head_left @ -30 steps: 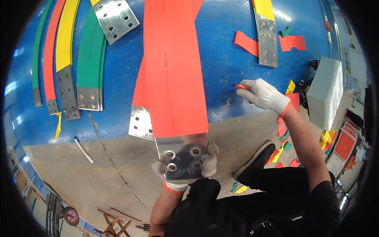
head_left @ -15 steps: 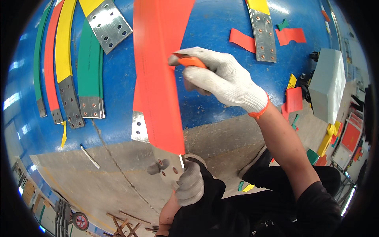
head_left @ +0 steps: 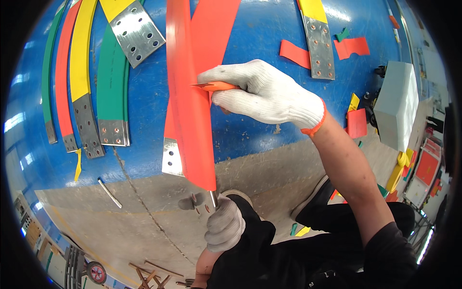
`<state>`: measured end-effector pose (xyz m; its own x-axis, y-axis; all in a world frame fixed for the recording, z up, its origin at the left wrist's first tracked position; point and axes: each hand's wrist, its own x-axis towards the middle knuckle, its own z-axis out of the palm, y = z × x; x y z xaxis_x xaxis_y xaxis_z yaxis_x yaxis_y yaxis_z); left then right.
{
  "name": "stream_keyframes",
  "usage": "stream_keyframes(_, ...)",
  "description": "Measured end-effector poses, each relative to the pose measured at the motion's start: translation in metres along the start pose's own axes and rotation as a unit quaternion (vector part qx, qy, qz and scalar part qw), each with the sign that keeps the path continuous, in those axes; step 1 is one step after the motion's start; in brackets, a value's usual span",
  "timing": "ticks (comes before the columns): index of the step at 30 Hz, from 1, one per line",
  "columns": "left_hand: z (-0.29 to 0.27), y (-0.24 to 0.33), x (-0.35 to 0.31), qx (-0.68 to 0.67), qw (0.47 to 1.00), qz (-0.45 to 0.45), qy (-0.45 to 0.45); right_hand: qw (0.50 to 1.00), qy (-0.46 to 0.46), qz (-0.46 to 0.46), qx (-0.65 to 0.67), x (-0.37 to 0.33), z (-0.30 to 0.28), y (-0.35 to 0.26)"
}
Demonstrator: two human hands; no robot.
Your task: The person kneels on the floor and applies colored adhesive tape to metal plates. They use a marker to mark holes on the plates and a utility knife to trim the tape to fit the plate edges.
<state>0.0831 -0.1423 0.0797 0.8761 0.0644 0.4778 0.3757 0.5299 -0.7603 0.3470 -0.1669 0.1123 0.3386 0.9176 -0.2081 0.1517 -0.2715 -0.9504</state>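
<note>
A metal busbar in a red sleeve [head_left: 190, 130] runs up from near my knees to the top of the view, turned partly onto its edge. My left hand [head_left: 225, 224], in a grey-white work glove, is closed around its bare metal end with drilled holes. Gloved in white with an orange cuff, my right hand [head_left: 272, 96] pinches an orange utility knife [head_left: 217, 86]. The knife's blade points left and lies against the red sleeve; whether it has cut in, I cannot tell. Behind it, a second red-sleeved busbar [head_left: 216, 31] lies slanted on the blue floor.
To the left lie green, red and yellow sleeved busbars [head_left: 81, 62] with bare ends. Another yellow one [head_left: 320, 48] lies at the upper right among red sleeve scraps [head_left: 351, 46]. A grey box [head_left: 398, 106] stands at the right. A white stick [head_left: 109, 192] lies left of me.
The red-sleeved busbar has tilted further onto its edge, and its near end has shifted slightly left. My right hand has moved a little left and down, bringing the blade over the sleeve.
</note>
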Motion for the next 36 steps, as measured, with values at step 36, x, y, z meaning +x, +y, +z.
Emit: stream_keyframes(36,-0.001,0.0,-0.015,0.327,0.9,0.136,0.253,0.922,0.061,0.214,0.317,-0.022,0.011,0.013)
